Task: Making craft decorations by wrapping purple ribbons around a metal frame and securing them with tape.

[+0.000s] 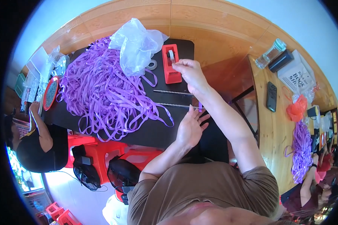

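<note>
Your right hand (189, 73) has its fingers pinched on tape at the red dispenser (171, 63) on the desk (154, 129). Left hand (189, 127) rests flat, fingers apart, beside the purple ribbon (101, 90) pile.

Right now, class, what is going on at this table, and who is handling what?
A person in a brown shirt works at a black table. Their right hand is raised beside a red tape dispenser, fingers pinched at its tape end. Their left hand rests near the table's front edge, by a thin metal rod. A big heap of purple ribbon covers the left side, with a clear plastic bag on top.
</note>
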`<state>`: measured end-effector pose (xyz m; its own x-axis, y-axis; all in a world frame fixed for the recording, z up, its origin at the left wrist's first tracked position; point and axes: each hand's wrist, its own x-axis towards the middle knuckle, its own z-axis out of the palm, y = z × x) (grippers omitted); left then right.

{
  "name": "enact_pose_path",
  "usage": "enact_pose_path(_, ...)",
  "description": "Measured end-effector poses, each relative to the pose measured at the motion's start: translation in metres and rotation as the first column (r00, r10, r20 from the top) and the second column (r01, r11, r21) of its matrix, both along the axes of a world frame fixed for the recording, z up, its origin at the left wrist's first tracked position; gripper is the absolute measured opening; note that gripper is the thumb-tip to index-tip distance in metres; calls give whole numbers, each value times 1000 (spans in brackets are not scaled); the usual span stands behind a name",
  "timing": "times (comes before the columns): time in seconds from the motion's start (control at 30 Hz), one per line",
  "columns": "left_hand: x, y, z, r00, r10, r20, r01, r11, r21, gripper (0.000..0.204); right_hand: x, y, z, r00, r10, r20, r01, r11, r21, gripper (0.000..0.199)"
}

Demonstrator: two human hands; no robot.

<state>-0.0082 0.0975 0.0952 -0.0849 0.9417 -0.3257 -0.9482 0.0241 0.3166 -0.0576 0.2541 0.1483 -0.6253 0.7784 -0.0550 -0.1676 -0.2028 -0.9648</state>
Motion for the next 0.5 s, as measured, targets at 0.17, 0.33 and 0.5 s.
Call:
enact_pose_path(0.17, 2, 1, -4, 1000, 6, -20, -6, 1000, 28, 62, 13, -19, -18, 998, 1, 56, -5, 997, 71, 9)
enact_pose_path(0.33, 5, 0, 9, 999, 23, -29, -21, 997, 68, 59, 17, -19, -44, 979, -112, 169, 58, 953, 296, 14)
enact_pose_path(0.5, 4, -1, 5, 999, 33, -19, -32, 998, 61, 65, 16, -22, -51, 980, -152, 131, 95, 926, 366, 14)
